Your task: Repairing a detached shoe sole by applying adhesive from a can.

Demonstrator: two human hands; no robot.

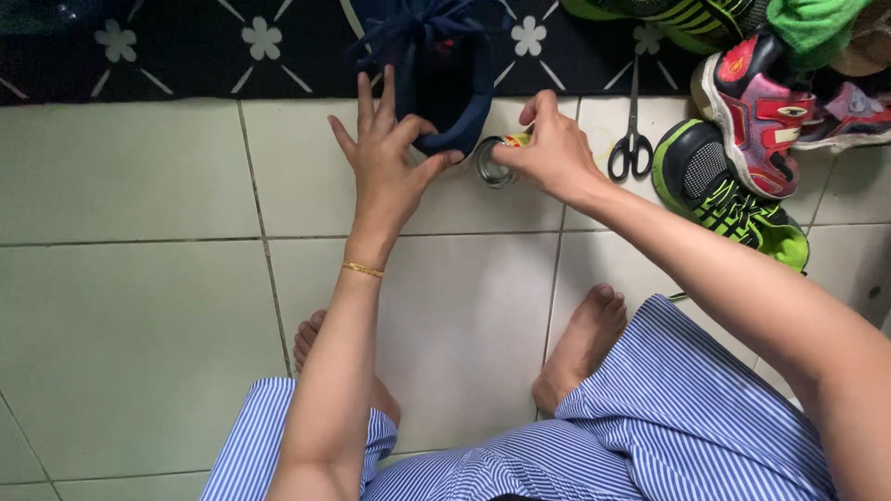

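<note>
Head view showed the left hand gripping a navy shoe at its heel, while the right hand pinched a small round tin on the tiled floor

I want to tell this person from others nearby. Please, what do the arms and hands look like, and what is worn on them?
Both arms are bare, with no sleeves and no gloves. The left hand has a thin gold bracelet at the wrist. The right hand shows no jewellery.
</note>
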